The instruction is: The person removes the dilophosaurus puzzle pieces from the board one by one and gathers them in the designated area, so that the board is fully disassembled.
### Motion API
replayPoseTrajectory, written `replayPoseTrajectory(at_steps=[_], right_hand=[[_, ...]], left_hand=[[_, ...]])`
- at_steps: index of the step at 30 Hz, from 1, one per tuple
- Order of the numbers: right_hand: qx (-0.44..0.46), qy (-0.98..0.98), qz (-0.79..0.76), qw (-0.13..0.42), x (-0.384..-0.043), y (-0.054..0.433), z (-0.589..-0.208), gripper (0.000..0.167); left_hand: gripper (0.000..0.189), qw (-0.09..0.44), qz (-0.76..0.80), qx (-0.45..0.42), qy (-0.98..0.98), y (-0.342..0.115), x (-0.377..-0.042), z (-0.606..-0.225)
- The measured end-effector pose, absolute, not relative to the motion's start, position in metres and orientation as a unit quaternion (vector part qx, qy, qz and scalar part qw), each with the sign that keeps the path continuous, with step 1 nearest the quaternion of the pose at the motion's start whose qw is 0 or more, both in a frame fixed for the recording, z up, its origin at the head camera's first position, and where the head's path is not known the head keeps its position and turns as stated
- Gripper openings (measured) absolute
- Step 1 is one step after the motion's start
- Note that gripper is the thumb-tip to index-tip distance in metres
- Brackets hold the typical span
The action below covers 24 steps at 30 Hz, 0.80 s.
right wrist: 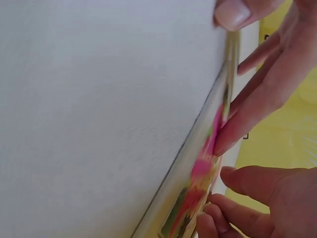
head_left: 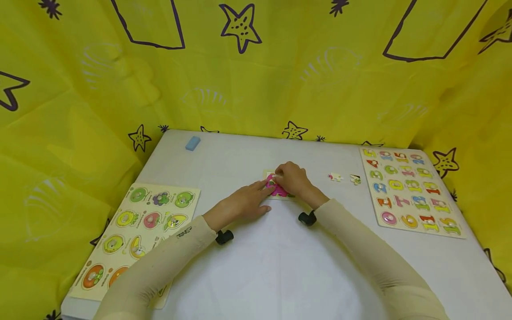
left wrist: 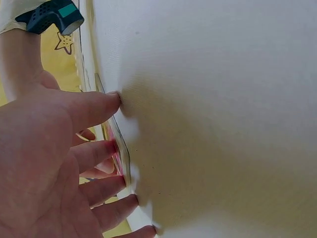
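Note:
In the head view, a small jigsaw puzzle board (head_left: 266, 171) with a bright pink picture (head_left: 278, 191) lies mid-table. Laid across its left side is my left hand (head_left: 249, 201), fingers stretched out and fingertips on the board; the left wrist view shows them spread along its edge. My right hand (head_left: 294, 178) is over the upper right of the board. Its thumb and curled fingers pinch at a puzzle piece, mostly hidden behind them. The right wrist view shows that thumb (right wrist: 247, 181) and fingers close on the board's surface. Two loose jigsaw pieces (head_left: 335, 177) (head_left: 355, 179) lie to the right.
A fruit peg puzzle (head_left: 160, 195) lies at the left, partly under my left sleeve. At the right is a number peg puzzle (head_left: 374, 204). A blue block (head_left: 193, 143) sits near the back left edge. Yellow patterned cloth (head_left: 240, 98) hangs around the white table.

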State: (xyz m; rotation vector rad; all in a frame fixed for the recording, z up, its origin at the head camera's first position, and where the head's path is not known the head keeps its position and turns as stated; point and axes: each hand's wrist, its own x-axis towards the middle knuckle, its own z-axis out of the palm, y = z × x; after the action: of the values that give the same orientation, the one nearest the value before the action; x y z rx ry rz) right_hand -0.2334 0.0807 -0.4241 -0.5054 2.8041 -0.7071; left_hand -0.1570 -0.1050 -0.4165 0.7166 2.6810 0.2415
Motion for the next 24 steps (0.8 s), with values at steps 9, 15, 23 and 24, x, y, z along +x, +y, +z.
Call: replayPoseTrajectory(at_steps=[9, 15, 23, 24], right_hand=[[-0.136, 0.935, -0.289, 0.155, -0.2341, 0.0849, -0.4191, 0.034], [-0.123, 0.926, -0.312, 0.174, -0.236, 0.0856, -0.4193, 0.035], [-0.115, 0.919, -0.322, 0.194, -0.2356, 0.0846, -0.4155, 0.037], [-0.116, 0.917, -0.327, 0.196, -0.2358, 0.0852, -0.4159, 0.037]], left_hand=[[0.071, 0.183, 0.094, 0.254, 0.945, -0.1046, -0.157, -0.4138], [0.07, 0.187, 0.095, 0.25, 0.945, -0.1044, -0.1574, -0.4128], [0.071, 0.191, 0.093, 0.246, 0.946, -0.104, -0.1589, -0.4124], [0.071, 0.191, 0.093, 0.247, 0.946, -0.1042, -0.1591, -0.4126]])
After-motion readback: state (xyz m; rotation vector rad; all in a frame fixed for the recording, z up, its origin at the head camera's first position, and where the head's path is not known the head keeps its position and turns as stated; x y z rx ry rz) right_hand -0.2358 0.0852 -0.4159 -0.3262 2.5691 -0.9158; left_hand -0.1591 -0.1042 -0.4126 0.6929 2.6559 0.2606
